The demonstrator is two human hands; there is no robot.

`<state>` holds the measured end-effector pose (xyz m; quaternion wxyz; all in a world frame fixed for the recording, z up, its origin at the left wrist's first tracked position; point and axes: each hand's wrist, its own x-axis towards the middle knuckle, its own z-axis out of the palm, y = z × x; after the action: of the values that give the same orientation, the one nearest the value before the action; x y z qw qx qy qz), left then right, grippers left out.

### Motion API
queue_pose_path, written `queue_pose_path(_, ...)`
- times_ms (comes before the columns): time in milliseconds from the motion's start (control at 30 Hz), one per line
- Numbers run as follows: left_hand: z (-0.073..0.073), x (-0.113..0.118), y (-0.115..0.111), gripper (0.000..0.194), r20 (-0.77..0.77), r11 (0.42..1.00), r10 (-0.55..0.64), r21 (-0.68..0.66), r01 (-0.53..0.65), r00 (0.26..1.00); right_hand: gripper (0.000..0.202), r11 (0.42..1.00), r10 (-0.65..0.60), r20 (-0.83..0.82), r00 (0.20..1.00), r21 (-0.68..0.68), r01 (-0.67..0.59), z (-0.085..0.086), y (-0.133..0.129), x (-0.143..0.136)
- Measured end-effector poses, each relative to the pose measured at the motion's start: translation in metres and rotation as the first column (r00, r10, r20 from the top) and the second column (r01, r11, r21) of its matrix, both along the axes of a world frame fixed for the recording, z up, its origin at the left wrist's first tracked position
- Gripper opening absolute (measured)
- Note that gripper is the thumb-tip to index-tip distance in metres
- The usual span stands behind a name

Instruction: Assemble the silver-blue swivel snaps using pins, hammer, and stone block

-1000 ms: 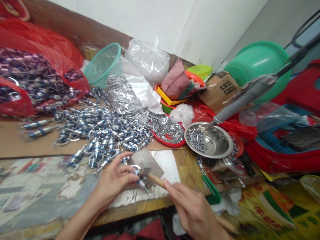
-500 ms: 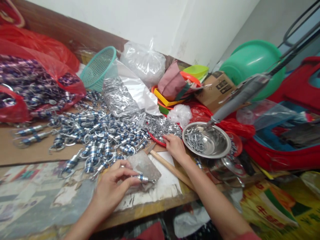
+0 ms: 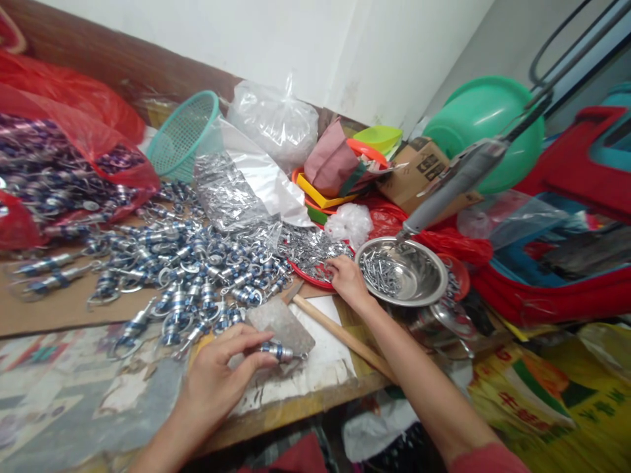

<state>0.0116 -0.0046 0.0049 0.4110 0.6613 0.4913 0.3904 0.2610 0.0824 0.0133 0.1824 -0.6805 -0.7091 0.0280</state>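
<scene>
Left hand (image 3: pixel 224 371): grip pinches blue-silver part (image 3: pixel 282 353) near surface's (image 3: pixel 290 405) front edge; could roll off if pinch slips. Right hand (image 3: pixel 349 281) at red tray (image 3: pixel 306 277): grip unclear, cannot tell; bump might spill silver bits (image 3: pixel 313 249).

red characters on the yellow sack (image 3: pixel 549 410)
a "g" stands above "牛"; the next red character is unclear, and the green ones further right cannot be read. black print on the box (image 3: pixel 407 180) is too blurred.
</scene>
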Motion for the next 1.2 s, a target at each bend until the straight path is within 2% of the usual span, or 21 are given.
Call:
queue_pose_path(67, 0.000, 0.002, -0.001, 0.022, 0.016, 0.999, 0.045, 0.021, -0.045, 0.999, 0.026, 0.998, 0.055, -0.052, 0.997, 0.032, -0.053, 0.006, -0.020, -0.015)
queue_pose_path(133, 0.000, 0.003, -0.003, 0.027, 0.033, 0.996, 0.072, 0.057, -0.073, 0.997, 0.025, 0.984, 0.171, -0.154, 0.973, 0.064, -0.163, 0.013, -0.046, -0.038)
queue_pose_path(200, 0.001, 0.005, -0.004, 0.030, 0.040, 0.991, 0.075, 0.104, -0.079, 0.996, 0.019, 0.935, 0.353, -0.372, 0.859, 0.175, -0.308, 0.019, -0.072, -0.060)
queue_pose_path(267, 0.002, 0.006, -0.005, 0.031, 0.040, 0.987, 0.068, 0.143, -0.073, 0.997, 0.023, 0.900, 0.436, -0.486, 0.758, 0.236, -0.366, 0.022, -0.092, -0.078)
queue_pose_path(367, 0.004, 0.006, -0.006, 0.031, 0.046, 0.981, 0.065, 0.180, -0.073, 0.997, 0.028, 0.896, 0.442, -0.570, 0.693, 0.243, -0.371, 0.024, -0.107, -0.089)
queue_pose_path(467, 0.005, 0.004, -0.008, 0.024, 0.059, 0.980, 0.024, 0.195, -0.036, 0.998, 0.029, 0.903, 0.425, -0.617, 0.663, 0.239, -0.356, 0.023, -0.109, -0.088)
queue_pose_path(567, 0.005, 0.002, -0.009, 0.016, 0.092, 0.988, -0.030, 0.156, 0.015, 0.995, 0.027, 0.898, 0.437, -0.577, 0.690, 0.245, -0.364, 0.023, -0.111, -0.084)
queue_pose_path(667, 0.008, 0.002, -0.010, 0.011, 0.152, 1.000, 0.018, 0.023, -0.022, 0.988, 0.027, 0.874, 0.483, -0.471, 0.738, 0.317, -0.370, 0.021, -0.116, -0.079)
queue_pose_path(733, 0.012, 0.003, -0.009, 0.006, 0.193, 0.996, 0.068, -0.069, -0.055, 0.979, 0.030, 0.813, 0.560, -0.336, 0.757, 0.396, -0.426, 0.018, -0.118, -0.075)
queue_pose_path(800, 0.017, 0.003, -0.008, 0.005, 0.202, 0.991, 0.077, -0.120, -0.054, 0.976, 0.026, 0.729, 0.632, -0.156, 0.759, 0.451, -0.515, 0.013, -0.119, -0.069)
queue_pose_path(867, 0.020, 0.003, -0.007, 0.007, 0.168, 0.993, 0.040, -0.118, -0.020, 0.985, 0.027, 0.659, 0.669, -0.004, 0.744, 0.468, -0.589, 0.010, -0.119, -0.064)
queue_pose_path(967, 0.023, 0.002, -0.006, 0.010, 0.098, 0.998, -0.040, -0.043, 0.044, 0.994, 0.027, 0.607, 0.687, 0.101, 0.720, 0.464, -0.645, 0.011, -0.118, -0.060)
queue_pose_path(1100, 0.023, 0.000, -0.006, 0.010, 0.071, 0.998, -0.051, 0.047, 0.048, 0.996, 0.029, 0.613, 0.683, 0.112, 0.722, 0.449, -0.650, 0.016, -0.117, -0.061)
queue_pose_path(1200, 0.022, 0.002, -0.008, 0.008, 0.115, 0.999, -0.023, -0.045, 0.029, 0.993, 0.030, 0.687, 0.658, -0.063, 0.750, 0.457, -0.565, 0.016, -0.119, -0.067)
